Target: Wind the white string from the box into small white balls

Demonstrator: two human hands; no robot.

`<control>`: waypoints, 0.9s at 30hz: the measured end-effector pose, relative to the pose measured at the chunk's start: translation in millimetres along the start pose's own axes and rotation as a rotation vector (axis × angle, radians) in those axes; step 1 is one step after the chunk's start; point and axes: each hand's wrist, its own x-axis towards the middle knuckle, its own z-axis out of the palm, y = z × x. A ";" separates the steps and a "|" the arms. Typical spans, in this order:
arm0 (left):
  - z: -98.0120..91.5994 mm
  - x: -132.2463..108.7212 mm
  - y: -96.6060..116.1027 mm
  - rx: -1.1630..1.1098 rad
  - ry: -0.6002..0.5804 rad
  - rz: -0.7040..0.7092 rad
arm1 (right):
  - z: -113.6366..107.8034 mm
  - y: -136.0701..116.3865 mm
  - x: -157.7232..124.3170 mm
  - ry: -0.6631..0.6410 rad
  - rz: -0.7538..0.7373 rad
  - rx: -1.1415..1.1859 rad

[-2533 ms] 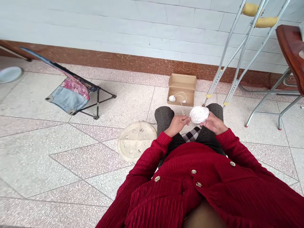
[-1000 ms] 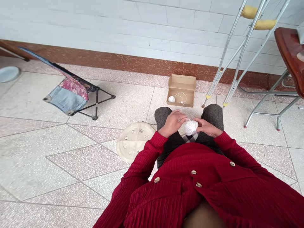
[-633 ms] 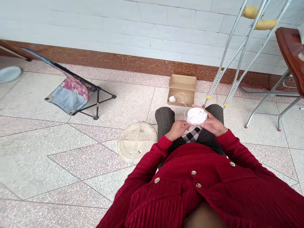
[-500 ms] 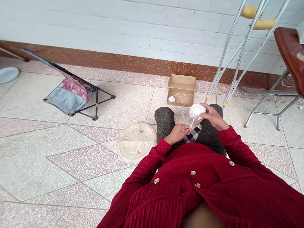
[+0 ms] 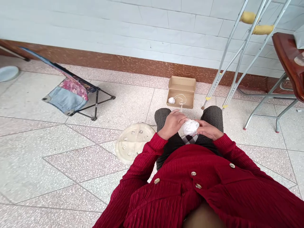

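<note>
Above my lap, my right hand [image 5: 209,129] grips a ball of white yarn [image 5: 190,127] from its right side. My left hand [image 5: 174,123] is at the ball's upper left, its fingers closed together over the strand of yarn [image 5: 181,108]. From there the strand runs forward into an open cardboard box [image 5: 188,95] on the floor. Inside that box lies a smaller white yarn ball [image 5: 171,100] with loose loops of yarn beside it. My left fingertips are partly hidden against the large ball.
A round cream mat [image 5: 123,156] lies on the floor by my left knee. Farther left stands a folding fabric chair [image 5: 68,98]. Crutches [image 5: 235,72] lean on the wall at the right, near a brown wooden-topped stool [image 5: 286,57]. A pale basin [image 5: 9,73] sits far left.
The large yarn ball has come down and left, nearer my lap. My left hand has risen from below it to its upper left, carrying the strand over.
</note>
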 end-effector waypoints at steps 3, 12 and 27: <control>8.4 -1.7 -6.3 -0.122 0.006 -0.079 | 1.1 -14.4 -11.4 -0.054 -0.067 0.089; 40.6 -23.9 5.6 -0.197 -0.161 -0.139 | -19.3 -44.0 23.1 0.492 -0.369 -0.270; 14.3 -0.2 -9.1 -0.200 -0.014 -0.067 | -6.0 -4.4 -7.8 -0.027 -0.095 -0.010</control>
